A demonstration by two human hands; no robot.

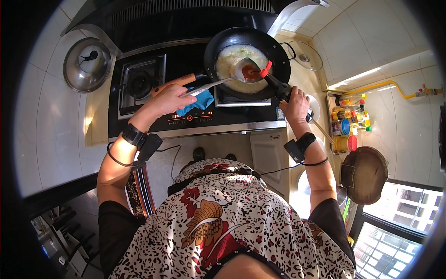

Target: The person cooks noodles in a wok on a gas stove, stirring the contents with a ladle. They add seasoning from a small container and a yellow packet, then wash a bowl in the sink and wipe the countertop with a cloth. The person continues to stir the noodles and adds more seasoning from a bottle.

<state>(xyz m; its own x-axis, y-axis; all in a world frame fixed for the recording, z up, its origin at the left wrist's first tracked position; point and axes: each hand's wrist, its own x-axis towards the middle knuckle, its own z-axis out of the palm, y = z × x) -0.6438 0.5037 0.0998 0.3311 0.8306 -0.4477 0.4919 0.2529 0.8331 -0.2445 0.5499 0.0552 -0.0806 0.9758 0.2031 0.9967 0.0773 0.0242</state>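
My left hand [174, 99] grips the handle of a metal ladle [239, 72], whose bowl hangs over a black wok [282, 75]. Brown-red sauce lies in the ladle. My right hand [296, 104] holds a dark sauce bottle [278, 85], tilted with its red-capped mouth at the ladle's bowl. Pale, cloudy liquid with light and green bits [226, 62] fills the wok's bottom. The wok sits on the right burner, its wooden handle [177, 82] pointing left. A blue cloth [200, 103] lies under my left hand, near the stove's lit control panel.
An unused left burner [139, 83] is beside the wok handle. A steel lid [87, 66] stands at the far left, a glass lid [313, 57] behind the wok at right. Seasoning bottles and jars fill a tray [331, 122] on the right, near a round wooden board [366, 174]. Chopsticks [322, 130] rest by my right wrist.
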